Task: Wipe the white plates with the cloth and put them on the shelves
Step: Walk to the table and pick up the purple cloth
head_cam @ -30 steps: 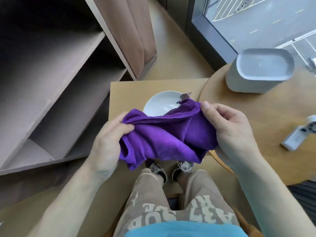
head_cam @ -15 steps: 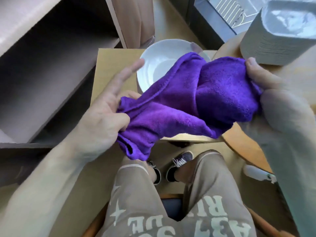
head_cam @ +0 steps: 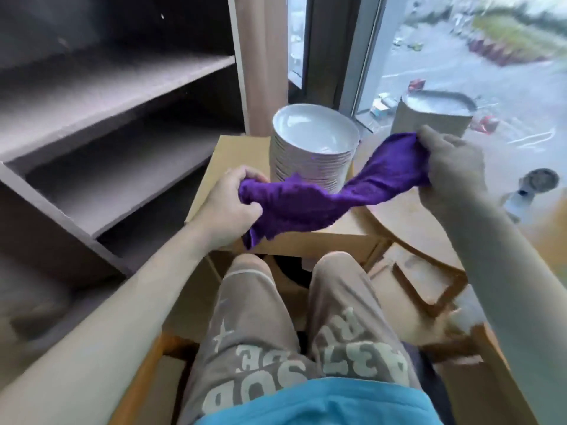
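Two hands are stretching one purple cloth (head_cam: 322, 200) in front of one stack of white plates (head_cam: 313, 145).

The left hand (head_cam: 228, 204) is clenching one bunched end of the cloth in its curled fingers, and the right hand (head_cam: 448, 161) is gripping the other end higher up, so the cloth is hanging between them, off the tables. The plates are standing upright on the small square table (head_cam: 221, 161), just behind the cloth; their rims are blurring together, so I cannot tell their number. The top plate is facing up. To the left, the shelves (head_cam: 122, 96) are showing three boards. One grey square-cornered stack (head_cam: 429, 118) is sitting on the round table (head_cam: 414, 216) behind the right hand.
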Tool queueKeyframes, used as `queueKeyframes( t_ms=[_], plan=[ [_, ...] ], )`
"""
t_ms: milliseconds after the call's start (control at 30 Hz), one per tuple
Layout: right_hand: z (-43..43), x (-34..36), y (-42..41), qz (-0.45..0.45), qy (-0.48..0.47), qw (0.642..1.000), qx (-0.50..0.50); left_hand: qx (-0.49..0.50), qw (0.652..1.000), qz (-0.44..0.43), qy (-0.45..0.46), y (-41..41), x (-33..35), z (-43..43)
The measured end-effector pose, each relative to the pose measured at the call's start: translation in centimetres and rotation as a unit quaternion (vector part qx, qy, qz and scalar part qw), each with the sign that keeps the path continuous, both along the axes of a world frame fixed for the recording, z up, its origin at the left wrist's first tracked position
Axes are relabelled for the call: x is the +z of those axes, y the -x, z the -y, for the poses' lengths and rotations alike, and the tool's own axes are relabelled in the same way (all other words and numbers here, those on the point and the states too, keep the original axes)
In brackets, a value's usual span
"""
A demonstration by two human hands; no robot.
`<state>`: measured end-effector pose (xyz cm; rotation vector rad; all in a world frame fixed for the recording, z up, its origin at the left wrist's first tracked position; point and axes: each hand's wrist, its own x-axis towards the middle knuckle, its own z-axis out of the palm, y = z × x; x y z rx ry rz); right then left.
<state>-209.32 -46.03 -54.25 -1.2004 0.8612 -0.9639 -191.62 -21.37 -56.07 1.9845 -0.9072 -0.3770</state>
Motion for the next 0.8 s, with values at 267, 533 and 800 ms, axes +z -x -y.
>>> queueKeyframes(
  t_ms=[267, 533, 800],
  plan=[
    [0.5, 1.9, 2.3, -0.072, 0.058, 0.996, -0.006, -0.023, 0.954, 0.295, -0.053, 1.6, 2.2, -1.3],
    [3.0, -0.5, 1.4, -0.088, -0.041, 0.992, 0.083, -0.142, 0.983, -0.114, -0.015, 2.0, 4.8, 1.7],
    [5.5, -6.2, 0.2, 0.016, -0.255, 0.949, 0.186, -0.073, 0.895, -0.435, 0.07, -1.4, -0.5, 6.5]
  ],
)
